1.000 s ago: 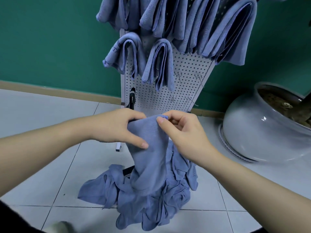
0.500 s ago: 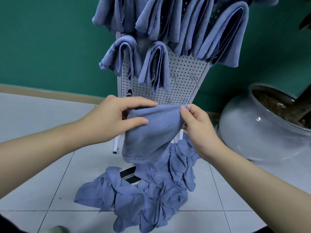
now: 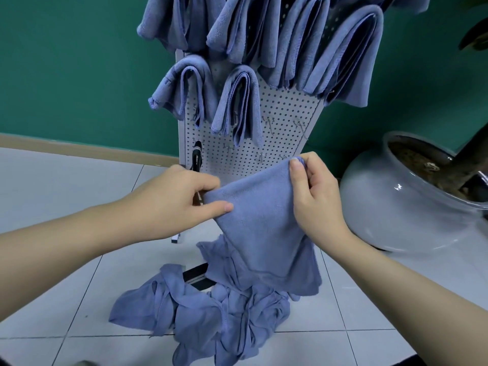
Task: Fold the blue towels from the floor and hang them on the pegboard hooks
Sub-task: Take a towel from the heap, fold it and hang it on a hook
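Now towel [image 3: 260, 220] between pinching hands.

No legible text, brand, no. or sign anywhere. Hung towel [image 3: 182, 85] on the pegboard [image 3: 280, 122] has a small dark mark near its left edge, maybe a tag or print, too blurred to read. Black item [image 3: 196, 157] at the board's lower left shows no readable label either.
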Motion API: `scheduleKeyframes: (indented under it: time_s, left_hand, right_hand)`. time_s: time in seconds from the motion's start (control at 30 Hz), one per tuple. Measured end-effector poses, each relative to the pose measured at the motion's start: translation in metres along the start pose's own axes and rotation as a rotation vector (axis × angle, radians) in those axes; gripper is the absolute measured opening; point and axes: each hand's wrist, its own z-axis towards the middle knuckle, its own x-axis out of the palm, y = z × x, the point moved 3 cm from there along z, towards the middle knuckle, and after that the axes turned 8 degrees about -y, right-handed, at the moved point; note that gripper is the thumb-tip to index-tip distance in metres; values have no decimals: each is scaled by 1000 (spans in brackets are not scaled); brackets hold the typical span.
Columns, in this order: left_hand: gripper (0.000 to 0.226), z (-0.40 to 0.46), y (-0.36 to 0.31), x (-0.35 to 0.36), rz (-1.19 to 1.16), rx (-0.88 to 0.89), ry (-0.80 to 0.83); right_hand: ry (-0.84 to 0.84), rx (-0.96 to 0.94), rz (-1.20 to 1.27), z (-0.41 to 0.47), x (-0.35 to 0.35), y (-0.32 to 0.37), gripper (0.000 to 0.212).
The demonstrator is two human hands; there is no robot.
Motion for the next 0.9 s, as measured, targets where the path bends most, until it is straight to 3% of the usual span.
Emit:
scheduleKeyframes:
  time_s: [0.1,0.3,0.47,0.57,0.67,0.8,0.9]
  left_hand:
    - [50,-2,-10,-3,-134,117,-40]
    - [30,-1,-6,4,-346,-95,142]
    - [27,6,-4,-3,-338,-174,103]
    - [32,11,-2,-8,-283,-181,2]
    - [42,13,1,-10,-287,-175,-143]
    - [39,10,2,-12,-534,-161,-412]
    - [49,4,-7,-19,-660,-84,-567]
  right_hand:
    - [-5,20,20,3,0,-4,31]
    - [-19,-6,62,9,-4,-1,28]
    - [0,-28,39,20,-13,-5,27]
    - [9,44,77,23,-13,-5,33]
    - [109,232,192,20,-8,-2,28]
    - [333,502,423,11,0,-3,44]
    - [366,524,555,8,5,2,48]
